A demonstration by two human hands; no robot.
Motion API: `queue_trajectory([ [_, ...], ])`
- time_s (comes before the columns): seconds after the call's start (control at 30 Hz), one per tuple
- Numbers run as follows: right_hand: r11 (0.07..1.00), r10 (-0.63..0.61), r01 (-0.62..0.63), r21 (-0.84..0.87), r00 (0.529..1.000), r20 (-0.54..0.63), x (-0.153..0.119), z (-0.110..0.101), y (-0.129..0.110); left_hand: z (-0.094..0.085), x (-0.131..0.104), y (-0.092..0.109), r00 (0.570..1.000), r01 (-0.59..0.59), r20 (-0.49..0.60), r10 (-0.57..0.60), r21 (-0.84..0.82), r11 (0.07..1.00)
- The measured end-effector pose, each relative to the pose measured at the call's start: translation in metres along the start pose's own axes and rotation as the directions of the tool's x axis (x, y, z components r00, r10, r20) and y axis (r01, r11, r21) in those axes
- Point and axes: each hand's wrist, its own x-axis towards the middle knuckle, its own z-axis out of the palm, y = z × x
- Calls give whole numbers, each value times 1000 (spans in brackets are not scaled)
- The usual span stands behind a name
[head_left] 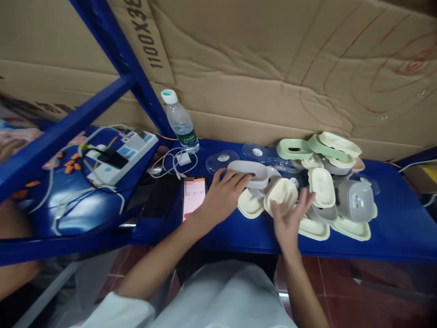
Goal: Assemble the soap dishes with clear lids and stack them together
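Hands among plastic lids on a blue counter.
Left hand (227,189) lies open on a grey lid (251,173); right hand (290,218) grips a cream lid (282,195). A bottle (180,122), phone (194,197), power strip (119,155) sit left; cardboard (273,68) behind.

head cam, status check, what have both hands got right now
Left hand fingers on grey lid. Right hand gripping cream lid, tilted up. Pile of lids crowds the right; phone lies by the left wrist.
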Motion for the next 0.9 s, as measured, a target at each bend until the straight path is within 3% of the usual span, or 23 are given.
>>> queue_trajectory([
  [0.07,981,-109,128,-147,986,129,-13,0,6,-1,-25,15,996,2,-93,-8,-65,998],
  [0.17,921,-226,303,-244,927,298,-25,-6,15,4,-64,31,975,25,-212,-63,-175,984],
  [0.27,883,-317,415,-218,871,376,-25,-14,18,14,-89,36,929,113,-318,-191,-246,963],
  [0.33,876,-354,443,-190,859,371,-18,-19,15,17,-93,32,879,193,-384,-284,-258,947],
  [0.4,879,-369,438,-189,875,313,-8,-22,11,14,-86,22,851,226,-423,-311,-239,944],
  [0.5,871,-392,433,-232,897,206,8,-22,9,5,-62,5,873,195,-421,-246,-161,967],
  [0.6,855,-398,435,-283,899,181,14,-21,16,1,-32,-10,897,190,-387,-215,-102,976],
  [0.77,874,-350,407,-266,907,235,3,-24,23,23,7,-22,933,222,-271,-237,-86,971],
  [0.9,856,-333,405,-320,907,258,-3,-28,22,32,12,-17,931,212,-273,-242,-134,968],
])
